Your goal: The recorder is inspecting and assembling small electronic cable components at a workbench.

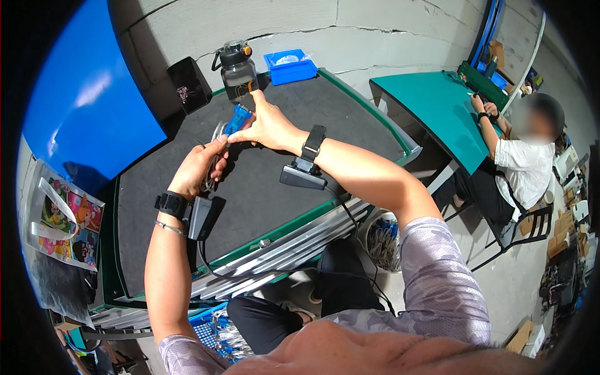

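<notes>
Over the dark mat, both of my hands meet at a cable with a blue connector [237,119]. The grey-white cable [215,132] hangs in a loop beside and below the connector. My left hand [201,165] is closed, its thumb and fingers pinching the cable just below the connector. My right hand [270,125] comes from the right with its thumb against the connector's lower end. Its index finger stretches up past the connector's top, and its other fingers are partly hidden behind.
On the mat-topped table [162,231], a water bottle [237,72], a black tablet-like object [189,85] and a blue tray [292,69] stand at the back. Below are a bucket of cables [382,244] and a blue basket [203,334]. A person [522,162] works at a green table [431,106].
</notes>
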